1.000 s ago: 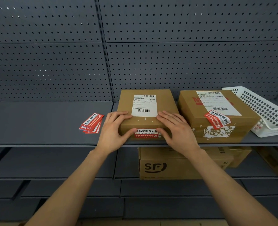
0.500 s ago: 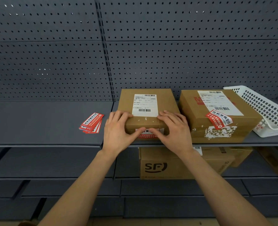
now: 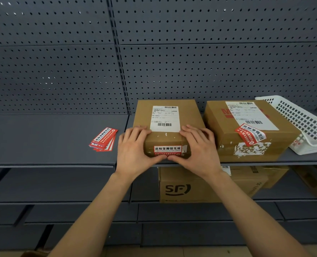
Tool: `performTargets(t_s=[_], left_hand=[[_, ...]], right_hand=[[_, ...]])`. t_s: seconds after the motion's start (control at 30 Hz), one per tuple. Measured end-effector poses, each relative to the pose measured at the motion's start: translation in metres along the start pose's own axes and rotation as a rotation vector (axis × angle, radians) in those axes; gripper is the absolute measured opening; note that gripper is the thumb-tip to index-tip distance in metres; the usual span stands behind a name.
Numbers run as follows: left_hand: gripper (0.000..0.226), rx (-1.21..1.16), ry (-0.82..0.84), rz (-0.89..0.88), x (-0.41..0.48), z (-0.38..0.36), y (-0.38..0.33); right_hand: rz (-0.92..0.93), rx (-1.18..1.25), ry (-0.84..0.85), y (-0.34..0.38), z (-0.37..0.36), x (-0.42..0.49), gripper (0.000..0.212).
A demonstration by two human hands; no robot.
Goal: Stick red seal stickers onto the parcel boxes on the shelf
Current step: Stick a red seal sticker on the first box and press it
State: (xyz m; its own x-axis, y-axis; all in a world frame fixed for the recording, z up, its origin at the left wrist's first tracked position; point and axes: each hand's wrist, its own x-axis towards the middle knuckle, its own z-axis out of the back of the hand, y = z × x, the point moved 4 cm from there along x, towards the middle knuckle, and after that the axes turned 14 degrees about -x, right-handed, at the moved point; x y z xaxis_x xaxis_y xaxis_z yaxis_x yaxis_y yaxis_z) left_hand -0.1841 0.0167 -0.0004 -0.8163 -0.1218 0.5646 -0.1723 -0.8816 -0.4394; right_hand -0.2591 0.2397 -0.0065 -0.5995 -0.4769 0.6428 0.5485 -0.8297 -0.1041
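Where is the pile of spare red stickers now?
In the head view, the stack of red seal stickers lies on the grey shelf, just left of the left hand.

Looking like parcel depot: grey pegboard back panel spanning wall, steel shelf carrying shipping-labelled parcel boxes, SF-branded carton sitting below.

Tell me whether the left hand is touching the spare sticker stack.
Apart. The head view shows bare grey shelf between the left hand and the sticker stack.
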Motion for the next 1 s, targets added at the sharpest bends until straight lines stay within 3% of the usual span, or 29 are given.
performTargets(t_s=[0.4, 0.73, 1.0], left_hand=[[0.098, 0.148, -0.027, -0.027, -0.005, -0.008, -0.008], [0.102, 0.155, -0.009, -0.056, -0.008, -0.007, -0.003], [0.102, 0.152, -0.042, -0.017, -0.008, -0.013, -0.01]], right_hand=[[0.02, -0.098, -0.006, 0.005, -0.006, -0.003, 0.089], [0.117, -0.098, 0.065, -0.008, -0.005, -0.005, 0.087], [0.086, -0.078, 0.059, -0.005, -0.007, -0.006, 0.085]])
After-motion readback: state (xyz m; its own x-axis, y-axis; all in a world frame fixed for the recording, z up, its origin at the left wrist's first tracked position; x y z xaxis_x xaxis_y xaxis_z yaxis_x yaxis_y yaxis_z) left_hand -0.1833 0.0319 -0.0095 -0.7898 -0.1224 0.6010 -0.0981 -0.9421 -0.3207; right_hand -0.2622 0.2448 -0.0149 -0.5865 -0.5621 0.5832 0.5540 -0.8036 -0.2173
